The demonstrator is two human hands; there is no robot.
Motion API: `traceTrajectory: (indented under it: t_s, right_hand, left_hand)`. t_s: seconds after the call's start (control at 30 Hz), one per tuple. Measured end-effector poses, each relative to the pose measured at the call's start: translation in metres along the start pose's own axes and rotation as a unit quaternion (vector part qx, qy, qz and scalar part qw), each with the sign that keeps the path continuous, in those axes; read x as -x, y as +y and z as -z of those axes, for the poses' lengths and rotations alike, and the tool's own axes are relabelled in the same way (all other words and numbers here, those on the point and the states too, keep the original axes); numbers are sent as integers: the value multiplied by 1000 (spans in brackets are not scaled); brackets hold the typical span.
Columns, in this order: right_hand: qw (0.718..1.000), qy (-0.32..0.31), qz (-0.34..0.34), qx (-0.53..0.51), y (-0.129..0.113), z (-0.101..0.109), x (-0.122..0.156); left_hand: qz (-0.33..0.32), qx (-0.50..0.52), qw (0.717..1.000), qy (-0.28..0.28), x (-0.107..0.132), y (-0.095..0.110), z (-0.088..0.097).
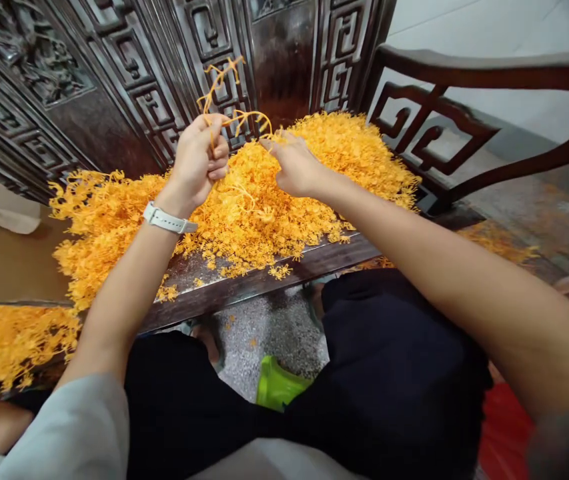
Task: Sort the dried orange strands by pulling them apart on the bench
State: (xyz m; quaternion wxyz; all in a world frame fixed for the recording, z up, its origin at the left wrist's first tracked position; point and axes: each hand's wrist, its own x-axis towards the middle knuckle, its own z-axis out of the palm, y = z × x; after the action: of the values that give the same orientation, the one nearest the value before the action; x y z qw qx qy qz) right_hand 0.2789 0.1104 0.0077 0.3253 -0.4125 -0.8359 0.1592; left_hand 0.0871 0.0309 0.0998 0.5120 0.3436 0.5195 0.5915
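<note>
Green plastic item [277, 385] sat btw the feet. Orange pile [354, 150] covered most of bench seat [324, 259]; cardboard [14, 263] to its L, contents unclear. Above pile, L hand [201, 159] had fingers clamped on orange strand [239, 119]; R hand [294, 163] at other end, grip unclear. Carved backrest [284, 73] behind.

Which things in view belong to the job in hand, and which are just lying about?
In the job:
- left hand, pinching an orange strand
- right hand, by its curved end
- orange pile

Apparently just about:
- brown cardboard
- green object
- orange scraps on the floor
</note>
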Motion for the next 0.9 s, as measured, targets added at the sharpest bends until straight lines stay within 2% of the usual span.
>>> traceTrajectory:
  t_s: [0.07, 0.17, 0.23, 0.3, 0.33, 0.4, 0.47, 0.53, 0.57, 0.6, 0.67, 0.73, 0.8, 0.9]
  right_hand:
    - [997, -27, 12, -75, -13, -2, 2]
    - [976, -100, 5, -191, -33, -5, 10]
    - [975, -103, 36, -194, -54, -3, 21]
    - [983, -80, 111, -121, -84, 9, 36]
    - [981, -78, 159, -75, -102, 18, 45]
    - [959, -111, 260, -11, -137, 38, 64]
    - [927, -168, 332, -39, -154, 52, 77]
    - [921, -191, 328, -88, -144, 53, 79]
    - [933, -182, 295, -102, -128, 47, 75]
    - [955, -143, 240, -104, -109, 39, 68]
    - [983, -99, 135, -69, -68, 20, 53]
    - [986, -133, 81, -53, -40, 6, 42]
    - [985, -147, 58, -64, -33, 2, 36]
    - [987, -95, 32, -129, -54, 8, 31]
  left_hand:
    - [-3, 2, 1000, -3, 3, -5, -6]
    - [-19, -11, 1000, -21, 0, -14, -10]
    - [-54, -26, 997, -46, -10, -21, -5]
    - [-101, -29, 993, -52, -28, -28, 9]
    - [-123, -25, 991, -38, -38, -29, 20]
    - [-137, -17, 990, 19, -58, -27, 47]
    - [-126, -8, 990, 66, -70, -18, 75]
    - [-117, 9, 991, 72, -71, -5, 92]
    - [-118, 20, 991, 62, -68, 2, 95]
    - [-124, 34, 990, 53, -63, 7, 94]
    - [-134, 55, 989, 40, -49, 12, 84]
    - [-120, 58, 991, 28, -34, 11, 67]
    - [-95, 44, 994, 16, -20, 4, 50]
    - [-83, 15, 996, -16, -1, -9, 28]
